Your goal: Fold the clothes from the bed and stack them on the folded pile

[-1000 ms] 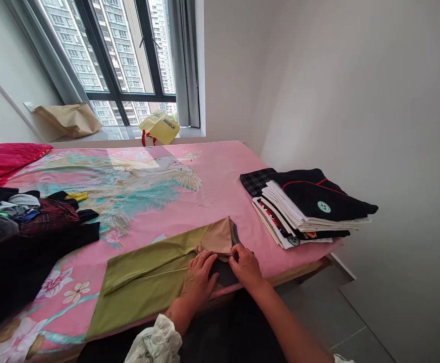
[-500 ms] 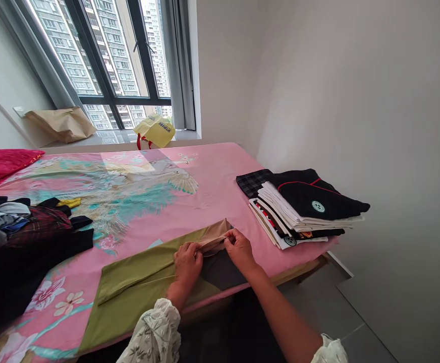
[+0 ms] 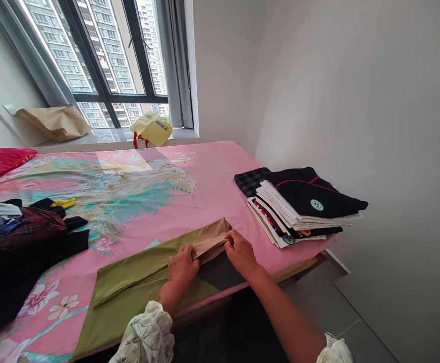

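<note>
An olive-green garment [image 3: 129, 280] with tan and dark grey panels lies folded lengthwise along the near edge of the bed. Its tan panel [image 3: 211, 241] forms a raised fold near the right end. My left hand [image 3: 183, 264] is closed on the left end of that fold, thumb and fingers pressed together on the fabric. At the fold's right end, my right hand [image 3: 239, 253] pinches the tan cloth between thumb and fingertips. Beneath both hands the dark grey panel [image 3: 222, 271] lies flat.
A stack of folded clothes [image 3: 303, 199], a black one on top, sits at the bed's right corner. Loose dark clothes [image 3: 34, 242] are heaped on the left. Pink bedding [image 3: 212, 186] covers the bed. A yellow bag [image 3: 152, 128] and a brown paper bag [image 3: 55, 122] are by the window.
My left hand has slid slightly left along the tan fold, and more of the tan cloth shows stretched between my hands. My right hand keeps its pinch. The view has shifted slightly.
</note>
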The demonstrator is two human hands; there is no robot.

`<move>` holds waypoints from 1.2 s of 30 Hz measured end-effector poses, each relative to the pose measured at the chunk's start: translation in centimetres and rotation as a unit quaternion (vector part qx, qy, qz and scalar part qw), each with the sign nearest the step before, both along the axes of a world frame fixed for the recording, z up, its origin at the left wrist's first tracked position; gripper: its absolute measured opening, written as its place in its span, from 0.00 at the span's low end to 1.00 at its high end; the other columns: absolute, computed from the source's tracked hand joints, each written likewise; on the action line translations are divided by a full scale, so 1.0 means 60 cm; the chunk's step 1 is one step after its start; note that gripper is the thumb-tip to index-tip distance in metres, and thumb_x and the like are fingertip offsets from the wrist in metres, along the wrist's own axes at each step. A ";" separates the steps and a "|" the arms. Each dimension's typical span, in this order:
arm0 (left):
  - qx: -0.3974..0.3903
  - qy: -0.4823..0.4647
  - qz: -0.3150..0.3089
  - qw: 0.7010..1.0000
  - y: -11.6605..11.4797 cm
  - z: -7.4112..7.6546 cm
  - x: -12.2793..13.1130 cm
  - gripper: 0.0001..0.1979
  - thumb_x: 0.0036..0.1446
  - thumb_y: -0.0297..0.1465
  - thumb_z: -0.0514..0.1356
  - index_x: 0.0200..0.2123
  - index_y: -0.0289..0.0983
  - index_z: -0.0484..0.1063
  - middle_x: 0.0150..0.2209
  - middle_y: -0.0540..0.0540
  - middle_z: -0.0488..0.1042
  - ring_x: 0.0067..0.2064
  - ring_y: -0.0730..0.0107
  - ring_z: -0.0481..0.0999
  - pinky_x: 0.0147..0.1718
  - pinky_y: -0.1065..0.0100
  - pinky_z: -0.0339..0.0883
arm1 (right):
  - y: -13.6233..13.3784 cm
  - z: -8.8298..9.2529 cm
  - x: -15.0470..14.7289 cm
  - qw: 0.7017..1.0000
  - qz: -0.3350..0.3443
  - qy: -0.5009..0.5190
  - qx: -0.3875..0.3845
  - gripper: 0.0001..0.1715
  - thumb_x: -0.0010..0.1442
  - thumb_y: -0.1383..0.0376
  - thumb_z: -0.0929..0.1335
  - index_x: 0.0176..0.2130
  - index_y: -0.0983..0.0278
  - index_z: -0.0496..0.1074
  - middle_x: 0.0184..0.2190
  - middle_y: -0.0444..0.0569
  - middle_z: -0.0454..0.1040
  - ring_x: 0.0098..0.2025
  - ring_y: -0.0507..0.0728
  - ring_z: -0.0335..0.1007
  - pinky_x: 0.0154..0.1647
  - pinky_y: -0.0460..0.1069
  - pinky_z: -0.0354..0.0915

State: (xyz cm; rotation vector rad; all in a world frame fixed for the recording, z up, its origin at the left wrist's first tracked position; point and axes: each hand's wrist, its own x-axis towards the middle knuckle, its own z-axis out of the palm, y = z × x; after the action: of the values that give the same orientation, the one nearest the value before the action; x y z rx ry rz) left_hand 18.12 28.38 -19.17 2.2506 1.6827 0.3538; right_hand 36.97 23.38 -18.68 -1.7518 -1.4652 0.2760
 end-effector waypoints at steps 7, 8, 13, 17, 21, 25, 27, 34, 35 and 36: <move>-0.024 -0.039 -0.118 0.992 0.010 0.004 -0.025 0.18 0.45 0.19 0.52 0.39 0.40 0.70 0.42 0.47 0.70 0.42 0.71 0.71 0.42 0.71 0.62 | -0.019 0.008 -0.002 0.997 0.003 -0.003 -0.080 0.16 0.57 0.66 0.58 0.42 0.60 0.69 0.27 0.44 0.73 0.25 0.53 0.65 0.28 0.46 0.54; -0.024 -0.027 -0.147 0.988 0.007 0.002 -0.030 0.19 0.46 0.19 0.52 0.40 0.40 0.70 0.43 0.47 0.70 0.42 0.70 0.71 0.42 0.70 0.62 | -0.022 0.009 -0.002 0.996 0.006 -0.004 -0.090 0.17 0.57 0.66 0.58 0.42 0.59 0.70 0.28 0.44 0.74 0.26 0.53 0.66 0.29 0.46 0.55; 0.030 0.043 -0.201 0.978 -0.023 -0.005 -0.042 0.20 0.48 0.34 0.61 0.47 0.43 0.70 0.49 0.43 0.67 0.52 0.57 0.66 0.51 0.59 0.58 | -0.040 0.001 0.004 0.985 0.055 -0.003 -0.161 0.26 0.57 0.69 0.58 0.54 0.57 0.67 0.34 0.46 0.77 0.32 0.53 0.71 0.34 0.45 0.60; 0.080 0.018 -0.179 0.981 -0.048 -0.005 -0.007 0.34 0.44 0.37 0.65 0.57 0.45 0.62 0.59 0.43 0.61 0.59 0.53 0.57 0.57 0.53 0.49 | -0.043 -0.008 0.006 0.986 0.055 0.028 -0.153 0.23 0.59 0.67 0.58 0.50 0.58 0.70 0.33 0.46 0.77 0.33 0.53 0.72 0.37 0.46 0.63; 0.056 -0.122 -0.126 0.983 -0.050 -0.020 0.053 0.32 0.42 0.33 0.64 0.55 0.41 0.65 0.54 0.40 0.67 0.57 0.51 0.61 0.57 0.52 0.50 | -0.039 -0.002 -0.005 0.993 0.054 0.076 -0.078 0.16 0.59 0.66 0.59 0.41 0.59 0.73 0.36 0.46 0.77 0.36 0.54 0.72 0.40 0.47 0.64; -0.055 -0.366 -0.010 0.929 -0.030 -0.042 0.078 0.13 0.49 0.34 0.58 0.38 0.39 0.76 0.41 0.42 0.75 0.49 0.54 0.70 0.53 0.53 0.56 | -0.033 -0.003 -0.006 0.974 0.093 0.207 -0.019 0.17 0.61 0.64 0.58 0.47 0.59 0.68 0.35 0.44 0.76 0.36 0.53 0.72 0.40 0.47 0.67; -0.094 -0.427 0.008 0.899 -0.016 -0.050 0.073 0.14 0.52 0.37 0.56 0.37 0.38 0.77 0.40 0.44 0.77 0.46 0.57 0.72 0.51 0.56 0.60 | -0.024 -0.015 0.006 0.978 0.059 0.202 0.002 0.18 0.59 0.66 0.58 0.48 0.60 0.66 0.37 0.46 0.75 0.38 0.53 0.71 0.42 0.49 0.67; -0.201 -0.533 0.041 0.821 0.027 -0.061 0.047 0.25 0.43 0.46 0.62 0.39 0.33 0.77 0.37 0.42 0.80 0.43 0.55 0.76 0.45 0.58 0.67 | 0.072 -0.051 0.046 0.994 0.066 -0.071 0.043 0.37 0.46 0.79 0.60 0.56 0.63 0.64 0.54 0.55 0.61 0.58 0.58 0.53 0.60 0.56 0.53; -0.210 -0.543 0.037 0.812 0.030 -0.062 0.045 0.25 0.42 0.46 0.63 0.39 0.33 0.77 0.38 0.42 0.80 0.44 0.55 0.76 0.46 0.58 0.67 | 0.091 -0.052 0.050 0.992 0.078 -0.095 0.034 0.36 0.47 0.79 0.60 0.55 0.61 0.65 0.56 0.55 0.60 0.59 0.58 0.51 0.60 0.56 0.53; -0.218 -0.554 0.035 0.802 0.033 -0.064 0.043 0.25 0.41 0.44 0.64 0.40 0.33 0.77 0.39 0.42 0.80 0.46 0.55 0.76 0.48 0.58 0.67 | 0.111 -0.052 0.053 0.989 0.091 -0.114 0.024 0.33 0.49 0.79 0.61 0.52 0.60 0.68 0.56 0.54 0.60 0.60 0.59 0.50 0.60 0.57 0.53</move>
State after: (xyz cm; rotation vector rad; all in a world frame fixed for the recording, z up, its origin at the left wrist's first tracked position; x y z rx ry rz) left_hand 20.68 30.33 -23.01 1.1685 1.0139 0.9484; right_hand 40.17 30.02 -21.78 -1.6559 -1.7847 0.1363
